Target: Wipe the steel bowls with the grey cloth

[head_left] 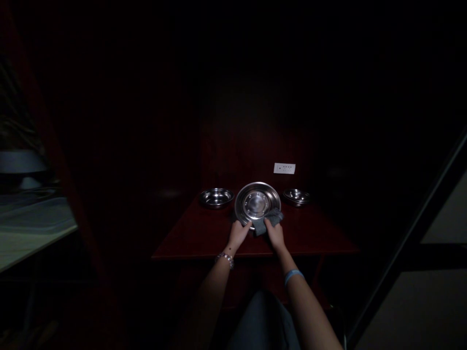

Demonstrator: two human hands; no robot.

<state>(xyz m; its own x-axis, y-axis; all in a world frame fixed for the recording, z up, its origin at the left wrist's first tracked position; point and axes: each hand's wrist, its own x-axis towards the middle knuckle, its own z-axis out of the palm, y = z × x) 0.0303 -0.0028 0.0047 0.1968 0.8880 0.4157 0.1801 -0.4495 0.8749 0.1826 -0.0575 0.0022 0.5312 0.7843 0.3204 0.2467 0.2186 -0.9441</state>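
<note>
A shiny round metal basin [257, 203] is tilted up, its inside facing me, over the dark red table. My left hand [239, 232] grips its lower left rim, thumb on the near side and fingers hidden behind. A grey cloth [260, 226] lies against the basin's lower right rim. My right hand [274, 233] is closed on this cloth, thumb on top, pressing it to the rim. Further left, another metal basin [216, 197] rests upright on the table. Several smaller metal bowls [296, 196], nested together, sit at the right.
The dark red table [204, 238] stands between dark side walls. On the back wall is a white power socket [284, 168]. At far left, a pale shelf [36, 243] carries a clear plastic container [40, 214]. The surroundings are very dark.
</note>
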